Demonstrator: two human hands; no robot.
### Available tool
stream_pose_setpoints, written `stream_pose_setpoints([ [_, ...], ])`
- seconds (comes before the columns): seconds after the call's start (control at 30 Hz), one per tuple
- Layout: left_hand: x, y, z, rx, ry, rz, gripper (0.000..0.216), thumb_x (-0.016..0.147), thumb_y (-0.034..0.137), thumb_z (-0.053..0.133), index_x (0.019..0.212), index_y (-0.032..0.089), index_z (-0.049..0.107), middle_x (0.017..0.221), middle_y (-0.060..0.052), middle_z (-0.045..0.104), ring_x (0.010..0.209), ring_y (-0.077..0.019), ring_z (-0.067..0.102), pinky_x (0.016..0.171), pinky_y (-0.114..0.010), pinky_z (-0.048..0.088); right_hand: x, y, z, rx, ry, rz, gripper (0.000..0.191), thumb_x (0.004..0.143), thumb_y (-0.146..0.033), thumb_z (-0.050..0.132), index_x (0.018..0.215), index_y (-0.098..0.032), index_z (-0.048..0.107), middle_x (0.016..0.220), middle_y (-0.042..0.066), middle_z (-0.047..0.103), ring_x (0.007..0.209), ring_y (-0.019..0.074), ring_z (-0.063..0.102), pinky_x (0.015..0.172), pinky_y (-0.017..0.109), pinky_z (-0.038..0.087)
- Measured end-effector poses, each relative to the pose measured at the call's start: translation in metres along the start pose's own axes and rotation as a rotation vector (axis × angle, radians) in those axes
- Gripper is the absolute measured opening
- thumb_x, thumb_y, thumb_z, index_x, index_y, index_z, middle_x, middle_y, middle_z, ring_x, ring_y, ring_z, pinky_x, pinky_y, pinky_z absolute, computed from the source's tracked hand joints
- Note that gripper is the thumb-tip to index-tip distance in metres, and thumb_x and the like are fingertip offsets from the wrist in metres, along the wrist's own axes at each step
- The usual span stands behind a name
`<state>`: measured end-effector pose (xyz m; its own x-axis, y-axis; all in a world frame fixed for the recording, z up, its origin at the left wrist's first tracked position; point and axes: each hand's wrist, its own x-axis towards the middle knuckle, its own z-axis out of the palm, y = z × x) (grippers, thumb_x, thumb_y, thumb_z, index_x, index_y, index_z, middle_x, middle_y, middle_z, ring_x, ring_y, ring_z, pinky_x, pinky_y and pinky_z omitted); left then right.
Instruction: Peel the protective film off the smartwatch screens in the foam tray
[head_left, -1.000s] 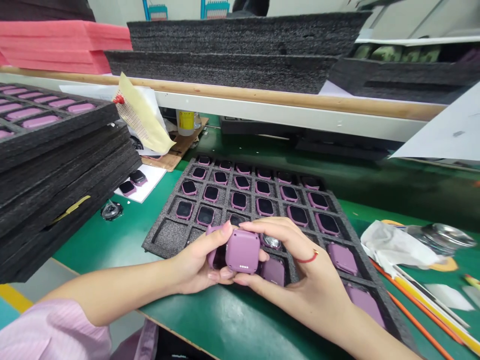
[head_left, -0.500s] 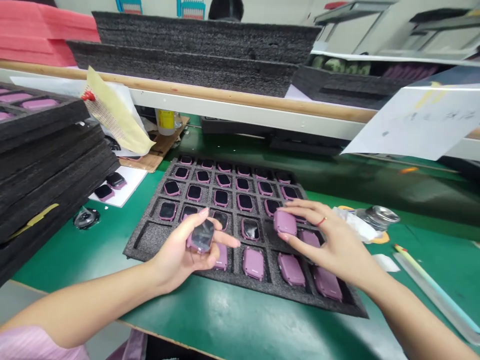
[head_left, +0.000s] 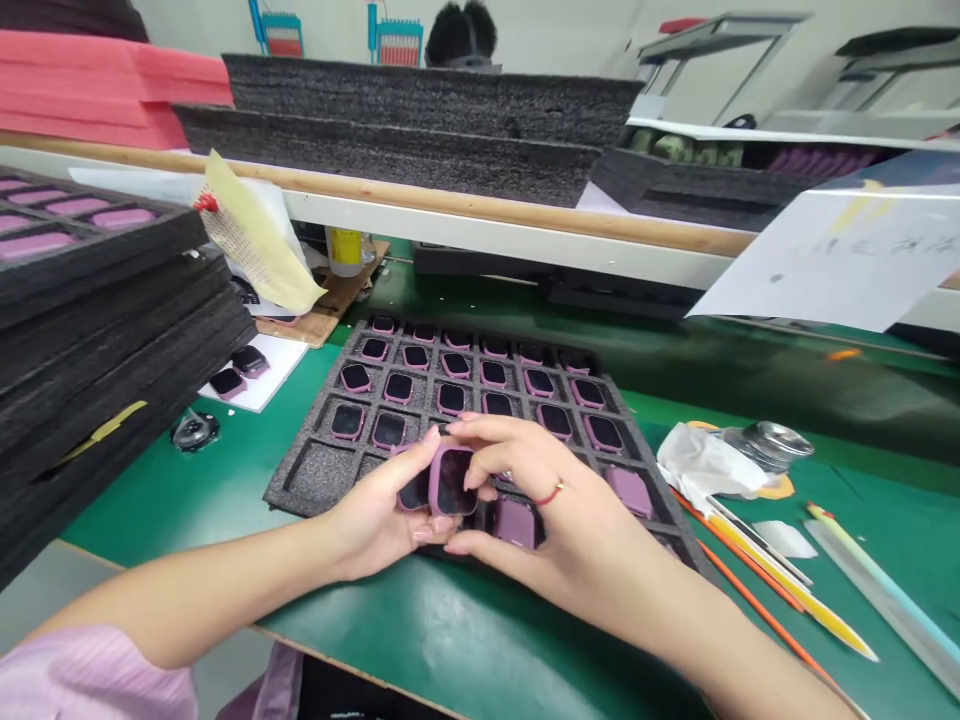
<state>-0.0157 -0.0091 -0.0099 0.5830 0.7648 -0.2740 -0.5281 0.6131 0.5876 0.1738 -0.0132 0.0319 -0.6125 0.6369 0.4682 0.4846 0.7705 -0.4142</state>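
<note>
Here, watches (head_left: 347, 421) in foam tray (head_left: 321, 478).

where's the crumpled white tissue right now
In the head view, the crumpled white tissue lies on the right, between the dark foam tray and the shiny metal object.

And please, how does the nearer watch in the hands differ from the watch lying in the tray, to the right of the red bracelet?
The held watch shows its dark screen; the tray watch shows its purple back. The held watch is up between the left hand and right hand; the tray watch lies in a slot of the foam tray. Both cases are purple.
</note>
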Motion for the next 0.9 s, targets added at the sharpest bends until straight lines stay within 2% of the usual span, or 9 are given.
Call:
stream_pose_setpoints([
  [0.13,-0.001,-0.002,0.003,-0.027,0.006,0.006,0.051,0.073,0.060,0.081,0.083,0.011,0.070,0.071,-0.003,0.061,0.050,-0.0035,0.044,0.046,-0.013,0.034,0.003,0.001,0.013,0.055,0.078,-0.033,0.017,0.088,-0.025,0.072,0.088,-0.022,0.055,0.119,0.009,0.068,0.117,0.0215,0.064,0.102,0.039,0.054],
  [0.33,0.000,-0.001,0.004,-0.055,-0.073,0.014,0.046,0.078,0.056,0.079,0.081,0.011,0.068,0.066,0.000,0.054,0.049,-0.0030,0.043,0.044,-0.012,0.030,0.005,0.004,0.012,0.114,0.246,-0.042,0.007,0.089,-0.017,0.070,0.086,-0.021,0.065,0.108,0.008,0.073,0.101,0.0195,0.070,0.089,0.035,0.059],
  [0.47,-0.001,-0.001,0.003,-0.042,-0.095,0.010,0.046,0.081,0.056,0.076,0.094,0.013,0.073,0.078,-0.006,0.066,0.048,-0.0033,0.044,0.045,-0.014,0.029,0.007,0.006,0.007,0.267,0.506,0.083,0.011,0.086,-0.015,0.074,0.082,-0.025,0.069,0.084,0.002,0.074,0.080,0.0165,0.072,0.072,0.030,0.061],
  [0.57,-0.001,0.000,0.003,-0.036,-0.101,0.006,0.048,0.082,0.058,0.075,0.099,0.013,0.075,0.086,-0.010,0.071,0.048,-0.0032,0.043,0.046,-0.016,0.029,0.003,0.009,0.005,0.442,0.689,0.209,0.012,0.086,-0.015,0.074,0.080,-0.024,0.070,0.084,0.000,0.075,0.061,0.0122,0.070,0.059,0.025,0.062],
  [0.63,-0.001,0.001,0.003,-0.041,-0.115,0.007,0.048,0.081,0.058,0.075,0.098,0.013,0.077,0.086,-0.011,0.072,0.047,-0.0031,0.042,0.046,-0.017,0.027,0.002,0.011,0.005,0.539,0.744,0.272,0.010,0.086,-0.015,0.073,0.082,-0.024,0.070,0.087,0.000,0.076,0.064,0.0118,0.073,0.065,0.024,0.065],
  [0.7,-0.001,0.002,0.003,-0.043,-0.120,0.007,0.047,0.081,0.057,0.076,0.097,0.013,0.077,0.086,-0.011,0.072,0.047,-0.0033,0.042,0.045,-0.017,0.025,0.002,0.011,0.004,0.591,0.766,0.287,0.012,0.085,-0.013,0.074,0.088,-0.024,0.071,0.092,-0.001,0.078,0.083,0.0143,0.077,0.083,0.026,0.066],
  [0.77,-0.001,0.003,0.004,-0.041,-0.108,0.003,0.046,0.081,0.056,0.076,0.097,0.013,0.077,0.085,-0.011,0.073,0.047,-0.0037,0.043,0.045,-0.017,0.024,0.003,0.011,0.004,0.589,0.771,0.278,0.023,0.082,-0.009,0.076,0.098,-0.025,0.071,0.101,-0.002,0.078,0.097,0.0151,0.076,0.093,0.026,0.063],
  [0.83,-0.001,0.003,0.004,-0.043,-0.108,-0.001,0.044,0.083,0.054,0.075,0.098,0.013,0.077,0.084,-0.011,0.073,0.047,-0.0038,0.043,0.045,-0.018,0.024,0.004,0.012,0.004,0.539,0.753,0.276,0.029,0.082,-0.007,0.074,0.104,-0.026,0.071,0.105,-0.002,0.078,0.098,0.0139,0.076,0.093,0.024,0.063],
  [0.9,-0.002,0.003,0.004,-0.053,-0.129,-0.006,0.042,0.085,0.052,0.073,0.099,0.013,0.077,0.085,-0.012,0.073,0.047,-0.0038,0.043,0.045,-0.018,0.023,0.003,0.014,0.003,0.445,0.720,0.247,0.024,0.084,-0.007,0.072,0.099,-0.026,0.073,0.098,-0.002,0.079,0.091,0.0129,0.077,0.088,0.022,0.064],
])
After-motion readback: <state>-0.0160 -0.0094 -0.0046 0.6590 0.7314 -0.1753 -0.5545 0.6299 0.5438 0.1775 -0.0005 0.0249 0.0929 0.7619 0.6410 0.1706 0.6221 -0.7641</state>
